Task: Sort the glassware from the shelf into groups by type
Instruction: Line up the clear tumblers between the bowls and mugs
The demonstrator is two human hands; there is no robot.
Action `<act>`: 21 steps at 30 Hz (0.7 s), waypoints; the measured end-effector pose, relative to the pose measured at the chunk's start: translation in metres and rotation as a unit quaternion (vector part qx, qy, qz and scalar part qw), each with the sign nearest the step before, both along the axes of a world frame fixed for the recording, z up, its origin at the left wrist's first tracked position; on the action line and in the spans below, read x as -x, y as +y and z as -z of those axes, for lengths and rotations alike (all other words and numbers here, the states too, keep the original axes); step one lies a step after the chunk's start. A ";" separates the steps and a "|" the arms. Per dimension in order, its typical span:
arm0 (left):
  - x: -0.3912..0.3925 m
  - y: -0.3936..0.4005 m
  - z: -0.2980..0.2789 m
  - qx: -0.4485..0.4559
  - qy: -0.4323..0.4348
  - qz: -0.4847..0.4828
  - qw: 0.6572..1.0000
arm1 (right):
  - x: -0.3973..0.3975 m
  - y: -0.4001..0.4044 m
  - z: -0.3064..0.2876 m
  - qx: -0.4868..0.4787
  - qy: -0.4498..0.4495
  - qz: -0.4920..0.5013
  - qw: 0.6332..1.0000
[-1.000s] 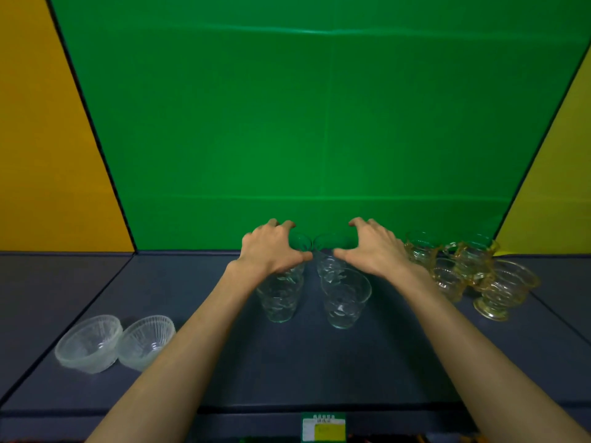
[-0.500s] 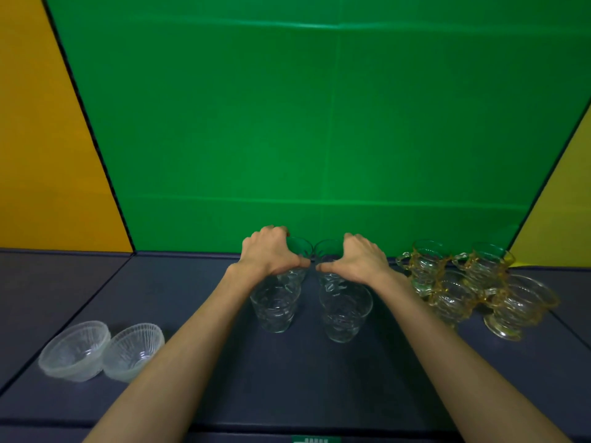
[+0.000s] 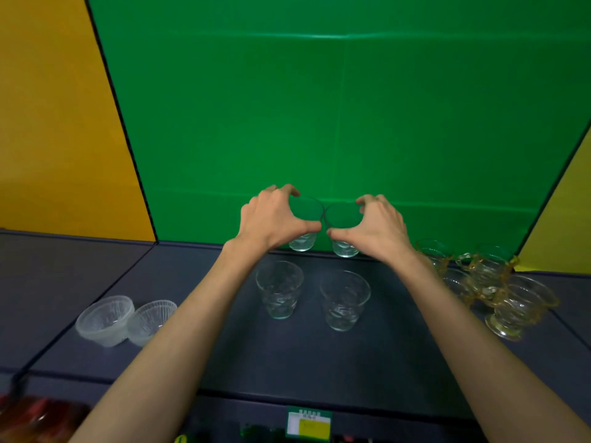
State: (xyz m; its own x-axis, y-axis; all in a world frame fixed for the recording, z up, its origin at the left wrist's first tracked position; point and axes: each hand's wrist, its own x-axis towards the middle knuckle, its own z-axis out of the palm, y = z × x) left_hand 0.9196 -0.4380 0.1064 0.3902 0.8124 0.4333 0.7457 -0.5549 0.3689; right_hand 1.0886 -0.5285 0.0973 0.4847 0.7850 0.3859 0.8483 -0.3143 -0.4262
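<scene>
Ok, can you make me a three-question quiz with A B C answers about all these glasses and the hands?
1. Where do the two ribbed clear glass bowls sit?
A. far left of the shelf
B. far right
C. in the hands

2. How many clear glass tumblers are there?
A. two
B. four
C. six

3. What is the left hand doing?
A. lying flat
B. gripping a tumbler
C. pointing

Answers:
1 A, the bowls sit left of both arms, while the amber footed glass cups stand right.
2 B, two stand on the dark shelf, and the left hand and right hand each hold one.
3 B, its fingers curl round the held tumbler.
</scene>
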 end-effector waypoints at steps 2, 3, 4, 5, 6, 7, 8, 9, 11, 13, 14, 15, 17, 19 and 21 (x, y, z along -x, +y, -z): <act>0.007 -0.010 -0.004 -0.011 -0.005 -0.004 1.000 | 0.005 -0.009 -0.004 -0.008 0.004 -0.005 1.000; 0.011 -0.015 -0.005 -0.014 -0.007 -0.005 1.000 | 0.008 -0.013 -0.006 -0.012 0.006 -0.007 1.000; 0.016 -0.020 -0.006 -0.016 -0.008 -0.004 1.000 | 0.011 -0.017 -0.006 -0.014 0.008 -0.010 1.000; 0.021 -0.023 -0.006 -0.017 -0.008 -0.002 1.000 | 0.015 -0.021 -0.006 -0.014 0.012 -0.014 1.000; 0.026 -0.027 -0.006 -0.017 -0.010 0.000 1.000 | 0.019 -0.026 -0.006 -0.013 0.017 -0.017 1.000; 0.030 -0.029 -0.005 -0.017 -0.012 0.002 1.000 | 0.022 -0.030 -0.005 -0.011 0.022 -0.018 1.000; 0.035 -0.032 -0.004 -0.015 -0.014 0.005 1.000 | 0.027 -0.034 -0.004 -0.009 0.024 -0.019 1.000; 0.039 -0.034 -0.003 -0.014 -0.016 0.009 1.000 | 0.031 -0.037 -0.004 -0.008 0.023 -0.017 1.000; 0.046 -0.038 0.000 -0.010 -0.017 0.016 1.000 | 0.039 -0.044 -0.002 -0.008 0.022 -0.007 1.000; 0.053 -0.040 0.003 -0.006 -0.018 0.022 1.000 | 0.044 -0.051 0.000 -0.006 0.025 0.004 1.000; 0.056 -0.041 0.005 -0.004 -0.019 0.023 1.000 | 0.046 -0.054 0.001 -0.004 0.026 0.008 1.000; 0.058 -0.041 0.007 -0.002 -0.020 0.025 0.999 | 0.047 -0.058 0.003 -0.004 0.029 0.014 0.999; 0.062 -0.041 0.012 0.005 -0.019 0.029 0.999 | 0.047 -0.063 0.005 -0.004 0.033 0.025 0.999; 0.063 -0.041 0.018 0.011 -0.014 0.032 0.999 | 0.047 -0.067 0.009 0.002 0.028 0.032 0.999; 0.064 -0.041 0.023 0.018 -0.007 0.031 0.999 | 0.045 -0.068 0.014 0.009 0.028 0.035 0.999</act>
State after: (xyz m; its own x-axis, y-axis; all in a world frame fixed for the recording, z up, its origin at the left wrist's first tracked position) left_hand 0.8558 -0.4789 0.0832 0.4341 0.8023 0.4097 0.7045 -0.5858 0.4006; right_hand 1.0432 -0.5969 0.0836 0.5588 0.7552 0.3427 0.7991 -0.3797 -0.4661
